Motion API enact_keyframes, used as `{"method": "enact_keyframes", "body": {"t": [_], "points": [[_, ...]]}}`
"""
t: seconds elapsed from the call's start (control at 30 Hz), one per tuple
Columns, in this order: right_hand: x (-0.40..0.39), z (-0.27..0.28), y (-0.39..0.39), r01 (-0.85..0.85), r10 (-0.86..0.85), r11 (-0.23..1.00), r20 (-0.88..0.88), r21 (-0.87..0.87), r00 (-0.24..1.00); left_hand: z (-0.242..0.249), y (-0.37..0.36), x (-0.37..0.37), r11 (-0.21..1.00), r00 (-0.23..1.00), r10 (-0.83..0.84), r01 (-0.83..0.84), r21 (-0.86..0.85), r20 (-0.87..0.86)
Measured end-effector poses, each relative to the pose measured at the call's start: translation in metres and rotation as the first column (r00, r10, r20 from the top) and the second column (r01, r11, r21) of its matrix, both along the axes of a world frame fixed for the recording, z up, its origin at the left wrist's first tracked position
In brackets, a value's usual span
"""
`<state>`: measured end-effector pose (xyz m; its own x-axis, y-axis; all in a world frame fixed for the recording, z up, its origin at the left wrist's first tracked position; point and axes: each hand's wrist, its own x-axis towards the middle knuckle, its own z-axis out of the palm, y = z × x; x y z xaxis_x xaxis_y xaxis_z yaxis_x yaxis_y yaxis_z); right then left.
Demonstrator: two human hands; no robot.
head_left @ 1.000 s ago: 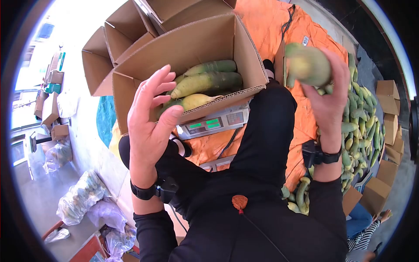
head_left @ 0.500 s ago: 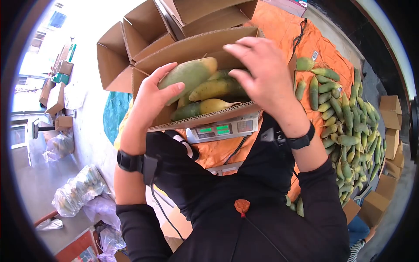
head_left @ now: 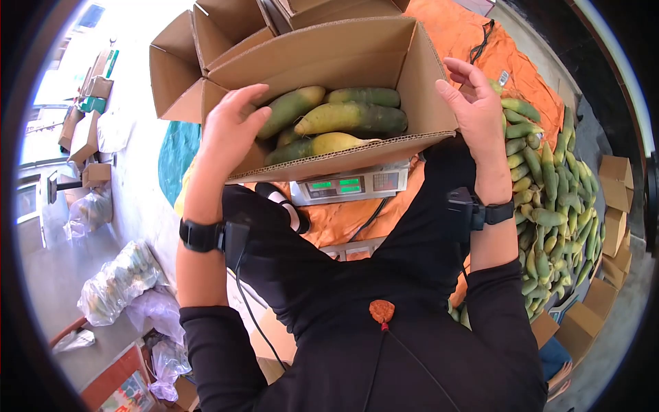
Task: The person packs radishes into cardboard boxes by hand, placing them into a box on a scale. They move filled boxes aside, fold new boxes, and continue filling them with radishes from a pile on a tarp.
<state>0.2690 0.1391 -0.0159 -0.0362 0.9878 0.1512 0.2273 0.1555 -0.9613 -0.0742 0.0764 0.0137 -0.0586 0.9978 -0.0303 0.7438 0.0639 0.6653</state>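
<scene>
A cardboard box [head_left: 316, 51] stands on a digital scale [head_left: 353, 185] with green lit displays. Several green radishes lie in it, among them a radish [head_left: 292, 111] at the left and a long yellow-green radish [head_left: 350, 118] in the middle. My left hand [head_left: 230, 130] is over the box's left side, thumb and fingers apart, close to the left radish without gripping it. Just beyond the box's right edge, my right hand [head_left: 475, 103] is raised, empty, with its fingers curved and apart from the thumb.
A large heap of green radishes [head_left: 556, 206] lies to the right on an orange sheet [head_left: 528, 79]. More open cartons [head_left: 230, 31] stand behind the box. Bagged goods [head_left: 123, 281] are at the left. At lower right, part of another person [head_left: 555, 360] shows beside cartons.
The radish from my left hand now rests in the box, released. My right hand has moved out of the box to the right. The view has shifted slightly, showing more of the box's inside.
</scene>
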Motion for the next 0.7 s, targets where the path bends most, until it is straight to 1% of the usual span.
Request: {"method": "enact_keyframes", "body": {"t": [0.03,0.07,0.1,0.17,0.23,0.3,0.4,0.43,0.47,0.5,0.53,0.57,0.6,0.67,0.7], "points": [[0.002,-0.002,0.001,-0.006,0.006,1.000,0.001,-0.002,1.000,0.010,-0.009,0.002,0.993,0.999,0.039,-0.041,0.111,0.019],[0.004,-0.005,0.003,-0.006,0.006,1.000,-0.001,-0.008,1.000,0.020,-0.018,0.004,0.978,0.998,0.059,-0.052,0.201,-0.030],[0.006,-0.006,0.003,-0.007,0.007,1.000,-0.003,-0.015,1.000,0.024,-0.027,0.002,0.979,0.997,0.068,-0.061,0.197,-0.030],[0.005,-0.009,0.004,-0.028,0.028,0.999,-0.036,-0.016,0.999,0.030,-0.045,-0.008,0.939,0.982,0.180,-0.153,0.308,-0.062],[0.006,-0.016,0.008,-0.014,0.014,1.000,-0.039,0.001,0.999,0.030,-0.061,-0.021,0.930,0.970,0.228,-0.192,0.312,-0.082],[0.007,-0.015,0.009,-0.035,0.033,0.998,-0.033,-0.046,0.999,0.029,-0.084,-0.039,0.908,0.956,0.278,-0.229,0.351,-0.095],[0.003,-0.007,0.006,-0.072,0.059,0.989,-0.102,-0.129,0.993,0.018,-0.125,-0.069,0.898,0.926,0.373,-0.341,0.279,-0.067],[0.008,-0.012,0.009,-0.061,0.054,0.989,-0.056,-0.134,0.997,0.011,-0.143,-0.079,0.895,0.913,0.402,-0.378,0.236,-0.064],[0.012,-0.018,0.013,-0.101,0.090,0.988,-0.093,-0.116,0.992,0.002,-0.160,-0.086,0.883,0.897,0.442,-0.429,0.191,-0.025],[0.012,-0.018,0.014,-0.099,0.086,0.986,-0.104,-0.132,0.991,-0.004,-0.174,-0.091,0.868,0.879,0.476,-0.473,0.149,0.018],[0.012,-0.019,0.015,-0.113,0.092,0.983,-0.142,-0.146,0.986,-0.005,-0.184,-0.092,0.848,0.850,0.519,-0.526,0.072,0.094],[0.011,-0.019,0.017,-0.121,0.093,0.980,-0.173,-0.158,0.980,-0.006,-0.190,-0.094,0.833,0.831,0.541,-0.551,0.052,0.132],[0.008,-0.017,0.018,-0.144,0.116,0.978,-0.177,-0.151,0.977,-0.005,-0.192,-0.094,0.834,0.832,0.538,-0.548,0.058,0.137],[0.004,-0.013,0.020,-0.118,0.081,0.974,-0.190,-0.193,0.978,-0.002,-0.185,-0.094,0.832,0.830,0.537,-0.550,0.067,0.150],[0.006,-0.013,0.029,-0.122,0.088,0.976,-0.187,-0.182,0.978,0.003,-0.173,-0.091,0.854,0.837,0.502,-0.520,0.032,0.217]]}}
